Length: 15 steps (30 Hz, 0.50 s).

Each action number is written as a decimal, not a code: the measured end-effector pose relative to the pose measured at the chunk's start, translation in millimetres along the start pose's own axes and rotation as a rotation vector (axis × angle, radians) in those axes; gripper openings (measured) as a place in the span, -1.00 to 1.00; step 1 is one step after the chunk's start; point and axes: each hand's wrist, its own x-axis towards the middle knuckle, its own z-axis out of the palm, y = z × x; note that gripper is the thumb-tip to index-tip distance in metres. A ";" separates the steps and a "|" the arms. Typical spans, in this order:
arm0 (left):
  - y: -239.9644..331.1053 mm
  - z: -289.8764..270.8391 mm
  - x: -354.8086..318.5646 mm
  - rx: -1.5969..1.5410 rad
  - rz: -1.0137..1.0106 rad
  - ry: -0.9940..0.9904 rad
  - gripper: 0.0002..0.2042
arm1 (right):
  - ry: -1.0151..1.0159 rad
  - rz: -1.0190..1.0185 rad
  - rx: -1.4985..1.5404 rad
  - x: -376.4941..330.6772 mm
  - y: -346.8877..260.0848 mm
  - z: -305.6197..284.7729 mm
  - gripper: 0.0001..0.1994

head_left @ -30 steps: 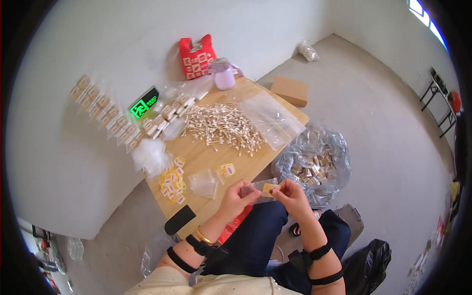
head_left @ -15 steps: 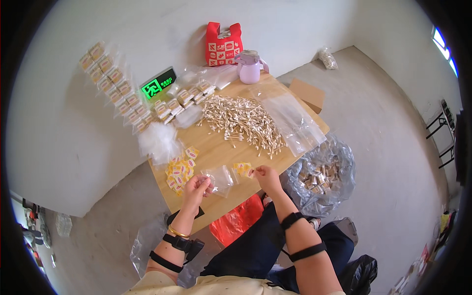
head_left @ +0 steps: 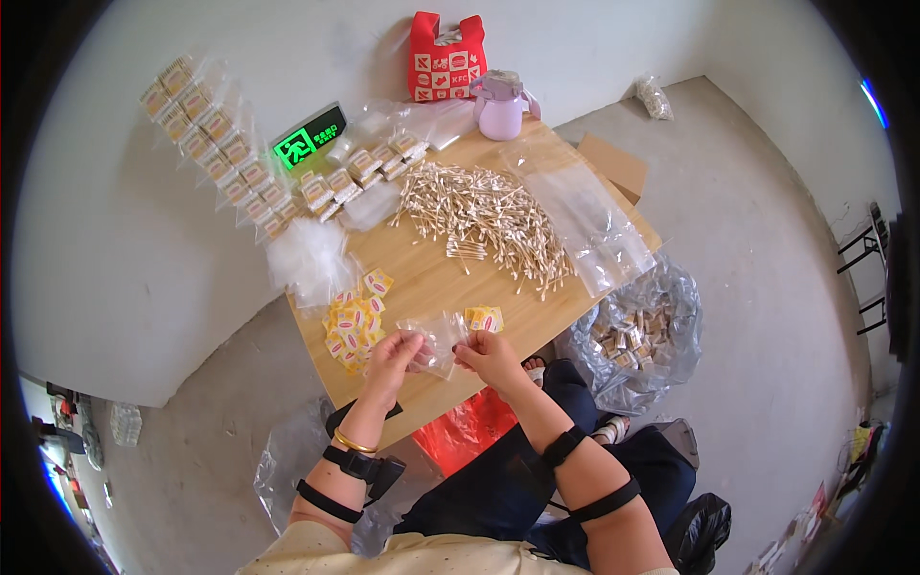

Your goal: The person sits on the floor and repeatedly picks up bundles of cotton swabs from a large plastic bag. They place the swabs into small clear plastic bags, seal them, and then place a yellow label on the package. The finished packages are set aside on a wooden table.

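Over the near part of the table, a small clear plastic bag is held between my two hands. My left hand pinches its left side, while the closed fingers of my right hand grip its right edge. Just beyond my right hand lies a small group of yellow-and-white paper labels, apart from the fingers. A larger heap of the same labels is beside my left hand. Farther back spreads a big pile of cotton swabs, with a neat short row of swabs at its near edge.
Filled swab packets are stacked at the far left, near a green lit sign. Empty clear bags lie at the left edge. A lilac jug and red bag stand behind. A lined bin holds packets on the right.
My right hand has left the small group of labels and moved left onto the clear bag's edge. My left hand still holds the bag. The view has shifted slightly.
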 end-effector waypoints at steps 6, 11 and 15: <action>-17.3 -8.5 8.2 0.580 0.314 0.234 -0.75 | -0.002 0.051 -0.034 -3.7 9.3 10.0 -0.82; -25.9 -7.1 15.4 1.045 0.461 0.340 -0.80 | 0.043 -0.018 -0.169 -3.3 24.5 6.2 -0.79; -16.8 -2.2 7.4 1.032 0.340 0.392 -0.66 | 0.098 -0.067 -0.192 -18.9 15.0 -31.3 -0.77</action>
